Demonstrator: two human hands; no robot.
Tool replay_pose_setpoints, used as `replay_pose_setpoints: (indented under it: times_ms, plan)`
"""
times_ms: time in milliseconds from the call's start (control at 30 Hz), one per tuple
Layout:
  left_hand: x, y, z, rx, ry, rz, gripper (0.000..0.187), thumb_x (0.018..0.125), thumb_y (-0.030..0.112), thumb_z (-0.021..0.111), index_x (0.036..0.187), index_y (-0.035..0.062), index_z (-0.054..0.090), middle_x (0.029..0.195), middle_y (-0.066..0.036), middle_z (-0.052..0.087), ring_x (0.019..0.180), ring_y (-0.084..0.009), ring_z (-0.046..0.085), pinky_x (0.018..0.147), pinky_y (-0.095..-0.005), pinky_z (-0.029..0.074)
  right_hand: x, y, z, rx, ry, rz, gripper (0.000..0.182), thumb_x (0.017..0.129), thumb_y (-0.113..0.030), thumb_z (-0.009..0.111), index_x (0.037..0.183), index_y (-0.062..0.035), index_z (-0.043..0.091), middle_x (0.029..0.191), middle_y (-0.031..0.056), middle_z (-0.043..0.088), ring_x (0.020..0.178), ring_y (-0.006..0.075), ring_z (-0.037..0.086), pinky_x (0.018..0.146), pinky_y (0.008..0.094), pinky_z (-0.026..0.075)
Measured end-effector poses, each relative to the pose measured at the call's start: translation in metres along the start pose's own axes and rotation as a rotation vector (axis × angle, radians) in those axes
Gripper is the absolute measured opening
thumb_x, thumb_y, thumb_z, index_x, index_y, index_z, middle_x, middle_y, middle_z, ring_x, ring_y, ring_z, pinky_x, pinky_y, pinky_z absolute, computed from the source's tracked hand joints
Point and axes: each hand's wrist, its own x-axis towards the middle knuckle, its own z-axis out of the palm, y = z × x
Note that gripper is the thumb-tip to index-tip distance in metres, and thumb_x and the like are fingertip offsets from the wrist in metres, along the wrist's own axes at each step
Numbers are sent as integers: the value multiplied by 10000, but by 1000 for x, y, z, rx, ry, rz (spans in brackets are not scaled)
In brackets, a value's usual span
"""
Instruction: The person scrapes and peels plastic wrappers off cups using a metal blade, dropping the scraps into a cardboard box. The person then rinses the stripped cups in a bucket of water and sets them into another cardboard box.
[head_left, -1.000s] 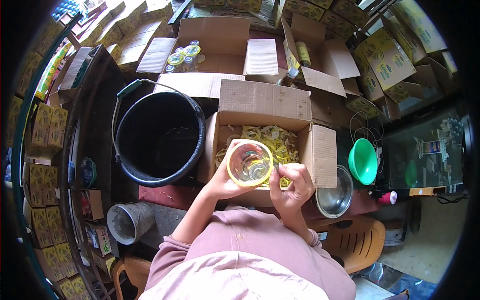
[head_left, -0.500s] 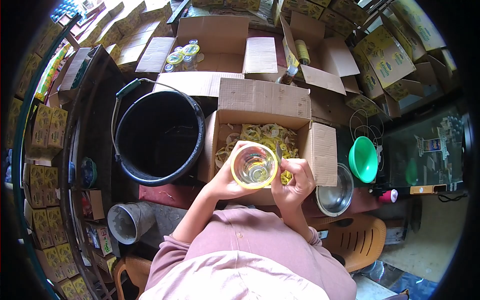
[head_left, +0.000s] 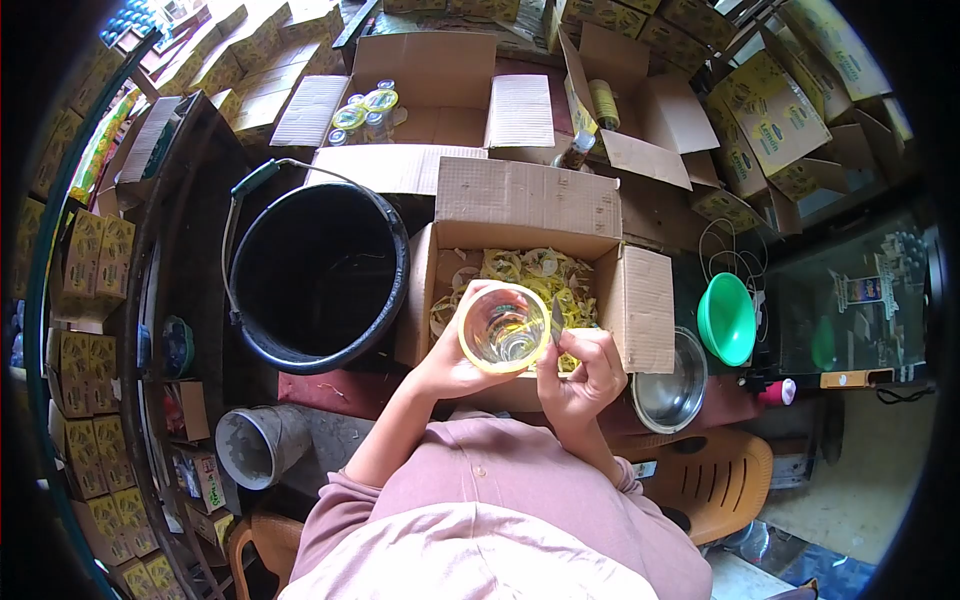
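My left hand [head_left: 448, 352] is wrapped round a clear cup with a yellow rim [head_left: 505, 372], its mouth tilted up toward me. Pinched between the thumb and fingers of my right hand [head_left: 583, 372] is a small knife [head_left: 558, 318], its narrow dark blade pointing up beside the cup's right rim. Most of the knife's handle is hidden in the fingers. Both hands are over the near side of an open cardboard box [head_left: 530, 205], which holds a heap of yellow and clear strips and ring-shaped scraps [head_left: 545, 272].
A large black bucket [head_left: 250, 345] stands left of the box. To the right are a steel bowl [head_left: 690, 375] and a green bowl [head_left: 727, 320]. Behind, another carton [head_left: 425, 75] holds several lidded jars [head_left: 378, 120]. A grey bucket [head_left: 245, 445] sits lower left.
The cup has shifted slightly left and tilted a little in my left hand. My right hand has moved slightly down and left, and more of the knife blade shows.
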Motion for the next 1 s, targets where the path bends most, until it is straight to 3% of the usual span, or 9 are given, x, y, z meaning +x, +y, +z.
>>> replay_pose_setpoints:
  times_ms: [200,400,833,967,1000]
  plan:
    - [0,0,-2,1,-18,-6,663,600,64,760,1164,29,414,1108,-78,374,1074,-179,434,929,-307,383,3,-1,1,-75,-9,-61,152,670,28,653,809,-4,600,705,89,555,629,179,572,532,250,448]
    - [3,5,-8,89,-81,6,639,602,60,743,1153,26,422,1094,-81,402,1066,-184,441,922,-306,379,7,1,0,-72,-55,-68,246,636,67,664,865,-20,644,711,80,571,619,172,574,554,262,466]
    - [-2,6,-12,-117,-16,-123,636,611,41,753,1151,38,417,1113,-65,398,1068,-165,445,938,-304,367,14,15,-3,-43,-4,183,155,710,27,672,855,-14,638,721,72,581,618,142,558,559,249,449]
    - [-3,5,-18,-300,12,-184,612,592,-2,737,1117,47,427,1094,-63,436,1071,-160,448,949,-312,358,2,39,1,131,84,362,313,719,36,662,1021,-4,592,718,65,578,606,136,549,569,246,445]
    - [-3,7,-18,-328,28,-173,635,599,16,723,1152,43,413,1100,-76,456,1082,-165,441,952,-320,354,0,49,2,105,-28,358,526,720,50,648,1211,-15,470,708,80,574,600,144,551,551,268,450]
